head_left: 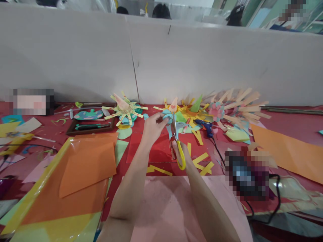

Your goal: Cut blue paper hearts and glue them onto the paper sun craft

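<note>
My left hand pinches a small piece of light blue paper between thumb and fingers. My right hand is wrapped round a pair of scissors with a yellow and red handle. The blades point away from me and lie beside the blue paper; whether they touch it I cannot tell. Beneath my hands is a red sheet with yellow paper strips around its near edge. Just beyond stand folded paper flowers, one with a pale pink cone and another with a green cone.
A blue glue gun lies to the right, a yellow one at far left. Orange sheets cover the left front. A brown tray holds pens. Peach paper flowers stand back right, before a white partition.
</note>
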`<state>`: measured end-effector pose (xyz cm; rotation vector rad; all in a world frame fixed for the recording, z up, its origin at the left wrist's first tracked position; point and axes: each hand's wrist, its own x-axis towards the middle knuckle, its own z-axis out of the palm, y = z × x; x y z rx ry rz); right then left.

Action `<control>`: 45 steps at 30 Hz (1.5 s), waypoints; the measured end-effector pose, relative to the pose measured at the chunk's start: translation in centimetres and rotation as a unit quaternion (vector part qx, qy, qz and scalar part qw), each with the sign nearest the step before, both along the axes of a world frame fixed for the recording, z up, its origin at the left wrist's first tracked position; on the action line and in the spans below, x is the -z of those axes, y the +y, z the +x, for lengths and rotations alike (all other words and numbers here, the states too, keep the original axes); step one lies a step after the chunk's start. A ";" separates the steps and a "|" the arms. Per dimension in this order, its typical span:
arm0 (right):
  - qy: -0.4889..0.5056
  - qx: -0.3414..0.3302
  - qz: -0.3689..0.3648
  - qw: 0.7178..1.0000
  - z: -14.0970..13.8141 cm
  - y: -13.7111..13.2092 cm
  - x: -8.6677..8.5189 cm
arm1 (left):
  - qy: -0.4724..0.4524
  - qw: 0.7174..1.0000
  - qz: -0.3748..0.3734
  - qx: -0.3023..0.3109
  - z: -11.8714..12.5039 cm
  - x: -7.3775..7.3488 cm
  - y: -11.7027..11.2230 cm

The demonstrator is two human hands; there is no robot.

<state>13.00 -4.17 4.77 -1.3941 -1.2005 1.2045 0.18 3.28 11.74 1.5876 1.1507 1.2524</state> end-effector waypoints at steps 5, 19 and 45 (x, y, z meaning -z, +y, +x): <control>-0.011 -0.012 0.003 1.000 0.0 -0.1 -0.1 | -0.012 1.000 0.001 -0.002 0.0 0.0 0.1; -0.021 -0.030 0.007 0.999 -0.2 -0.3 -0.3 | -0.030 0.999 -0.001 -0.021 -0.1 0.0 0.1; -0.026 -0.028 0.037 0.999 -0.1 -0.2 0.1 | -0.019 0.999 -0.002 -0.048 -0.2 0.1 0.2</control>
